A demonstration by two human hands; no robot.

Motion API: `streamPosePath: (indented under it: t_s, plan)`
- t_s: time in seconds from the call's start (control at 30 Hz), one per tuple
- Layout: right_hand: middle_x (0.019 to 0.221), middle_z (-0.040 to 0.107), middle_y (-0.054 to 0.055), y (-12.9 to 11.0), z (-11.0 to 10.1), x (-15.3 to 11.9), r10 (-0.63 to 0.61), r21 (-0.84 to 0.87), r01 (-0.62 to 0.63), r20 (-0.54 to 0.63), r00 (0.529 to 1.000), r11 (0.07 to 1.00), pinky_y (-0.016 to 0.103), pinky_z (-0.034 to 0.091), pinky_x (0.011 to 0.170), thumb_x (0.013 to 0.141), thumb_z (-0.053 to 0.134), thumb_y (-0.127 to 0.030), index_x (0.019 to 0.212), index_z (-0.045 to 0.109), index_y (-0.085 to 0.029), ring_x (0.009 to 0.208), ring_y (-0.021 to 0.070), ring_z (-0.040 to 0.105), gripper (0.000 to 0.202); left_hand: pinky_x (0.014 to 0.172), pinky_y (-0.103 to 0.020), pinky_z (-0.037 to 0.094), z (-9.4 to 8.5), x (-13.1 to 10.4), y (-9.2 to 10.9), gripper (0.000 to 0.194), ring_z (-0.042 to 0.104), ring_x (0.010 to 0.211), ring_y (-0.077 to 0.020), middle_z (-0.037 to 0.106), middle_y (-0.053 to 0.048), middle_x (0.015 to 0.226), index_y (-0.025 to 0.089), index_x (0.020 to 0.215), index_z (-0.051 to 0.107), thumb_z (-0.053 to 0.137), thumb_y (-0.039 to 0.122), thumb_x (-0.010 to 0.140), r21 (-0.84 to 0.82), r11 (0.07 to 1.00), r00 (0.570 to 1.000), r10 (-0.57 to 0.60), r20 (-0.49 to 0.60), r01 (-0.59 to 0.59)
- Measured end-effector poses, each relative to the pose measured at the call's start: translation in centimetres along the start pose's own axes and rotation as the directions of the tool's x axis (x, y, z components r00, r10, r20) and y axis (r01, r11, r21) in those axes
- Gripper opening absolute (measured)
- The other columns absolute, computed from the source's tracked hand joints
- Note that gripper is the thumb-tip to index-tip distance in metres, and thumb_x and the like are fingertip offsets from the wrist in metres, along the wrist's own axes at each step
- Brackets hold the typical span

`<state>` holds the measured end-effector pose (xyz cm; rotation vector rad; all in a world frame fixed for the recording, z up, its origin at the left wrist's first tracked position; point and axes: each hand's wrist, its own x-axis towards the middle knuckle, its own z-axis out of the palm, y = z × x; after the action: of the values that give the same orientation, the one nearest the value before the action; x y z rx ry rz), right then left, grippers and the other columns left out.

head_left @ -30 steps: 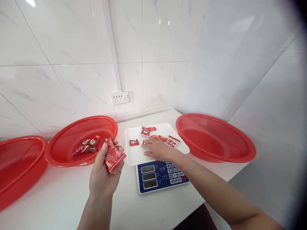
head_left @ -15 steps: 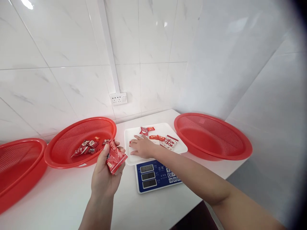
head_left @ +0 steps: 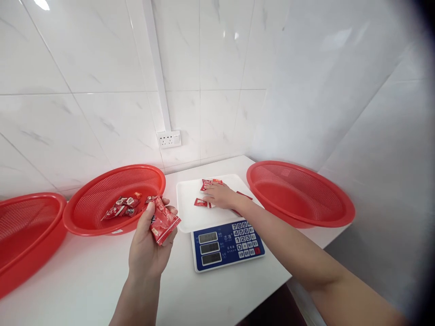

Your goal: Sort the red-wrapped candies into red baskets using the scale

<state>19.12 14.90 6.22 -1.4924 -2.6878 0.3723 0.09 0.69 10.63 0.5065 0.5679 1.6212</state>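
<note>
My left hand [head_left: 147,244] is closed around red shiny snack packets [head_left: 163,222], held above the table in front of the scale. How many it holds I cannot tell. Over the white weighing tray [head_left: 186,220] of a digital scale [head_left: 228,246], my right hand [head_left: 220,194] reaches with fingers stretched out, palm down, among several small packets. One small red packet [head_left: 200,202] lies just left of its fingers. Another red packet [head_left: 207,184] shows beyond the fingertips. The hand and forearm partly cover the others.
A red plastic basket [head_left: 84,230] with several red packets [head_left: 124,207] stands left of the scale. Another red basket [head_left: 44,222] is at the far left, and a third red basket [head_left: 340,217] stands at the right. A wall socket [head_left: 169,139] sits on the tiles behind.
My right hand has moved right and slightly away across the tray. A small red packet that was under its fingers now lies farther right. My left hand stays nearly still.
</note>
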Motion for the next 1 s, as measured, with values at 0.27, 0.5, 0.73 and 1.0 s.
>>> streamPosePath:
  t_s: [0.27, 0.5, 0.73, 1.0]
  plan:
    - [0.136, 0.046, 0.009, 2.3, -1.6, -7.8, 0.225, 0.204, -0.187, -0.186, 0.956, 0.961, 0.037, 0.038, 0.095, 0.091, 0.035, -0.044, 0.132, 0.047, -0.023, 0.121, 0.0265, 0.045, 0.048, 0.028, -0.012, 0.034, -0.1, 0.0, 0.3, 0.009, 0.059, 0.063, -0.0102, 0.060, -0.002, 0.083, 0.016, 0.082, 0.063, 0.058, 0.023, 0.080, -0.008, 1.000, 1.000, 0.025, -0.006, -0.025]
    - [0.131, 0.053, 0.004, 3.6, -0.1, -10.8, 0.290, 0.133, -0.274, -0.119, 0.950, 0.952, 0.038, 0.045, 0.088, 0.083, 0.050, -0.035, 0.124, 0.055, -0.026, 0.114, 0.0281, 0.052, 0.042, 0.028, -0.012, 0.034, 0.0, 0.2, 0.2, 0.010, 0.059, 0.063, -0.0098, 0.059, -0.001, 0.083, 0.015, 0.082, 0.063, 0.057, 0.023, 0.081, -0.002, 1.000, 1.000, 0.025, -0.010, -0.025]
    - [0.134, 0.050, 0.006, 4.3, 0.2, -9.2, 0.256, 0.036, -0.253, -0.147, 0.955, 0.967, 0.040, 0.044, 0.091, 0.087, 0.041, -0.022, 0.120, 0.059, -0.022, 0.117, 0.0276, 0.050, 0.038, 0.028, -0.012, 0.035, 0.1, 0.1, 0.1, 0.012, 0.058, 0.063, -0.0094, 0.059, -0.001, 0.083, 0.014, 0.083, 0.062, 0.053, 0.021, 0.083, 0.012, 1.000, 1.000, 0.025, -0.015, -0.025]
    - [0.132, 0.051, 0.009, 5.0, 1.0, -6.5, 0.213, 0.004, -0.220, -0.265, 0.940, 0.976, 0.036, 0.037, 0.098, 0.088, 0.040, -0.018, 0.122, 0.056, -0.017, 0.126, 0.0242, 0.041, 0.038, 0.028, -0.013, 0.035, 0.0, 0.4, 0.1, 0.010, 0.059, 0.063, -0.0096, 0.059, -0.001, 0.083, 0.014, 0.083, 0.063, 0.055, 0.022, 0.082, 0.008, 1.000, 1.000, 0.018, -0.013, -0.018]
